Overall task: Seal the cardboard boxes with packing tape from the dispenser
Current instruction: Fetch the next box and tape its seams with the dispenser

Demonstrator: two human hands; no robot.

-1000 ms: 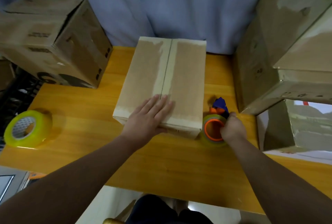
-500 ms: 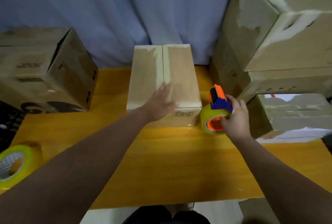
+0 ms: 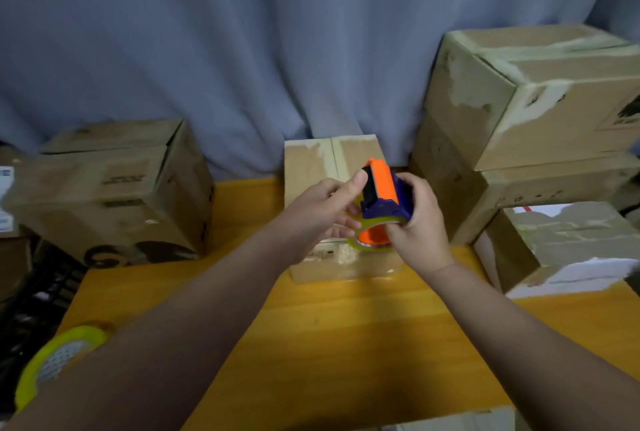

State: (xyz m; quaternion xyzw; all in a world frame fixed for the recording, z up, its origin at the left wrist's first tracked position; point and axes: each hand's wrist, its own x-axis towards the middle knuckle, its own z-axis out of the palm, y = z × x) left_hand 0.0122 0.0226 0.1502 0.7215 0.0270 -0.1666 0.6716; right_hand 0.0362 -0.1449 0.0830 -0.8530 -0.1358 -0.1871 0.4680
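A closed cardboard box stands at the middle back of the yellow table, with a pale tape strip along its top seam. Above the box's near end I hold an orange and blue tape dispenser with a yellowish roll on an orange core. My right hand grips the dispenser from the right. My left hand touches its left side, thumb on the black roller and fingers at the roll's edge. The box's near part is hidden behind my hands.
A large cardboard box sits at the left. Several taped boxes are stacked at the right, with a lower one in front. A spare yellow tape roll lies at the table's near left corner. A blue curtain hangs behind.
My right hand lifted the dispenser off the table to above the box. My left hand left the box top and came to the dispenser. The camera tilted up.
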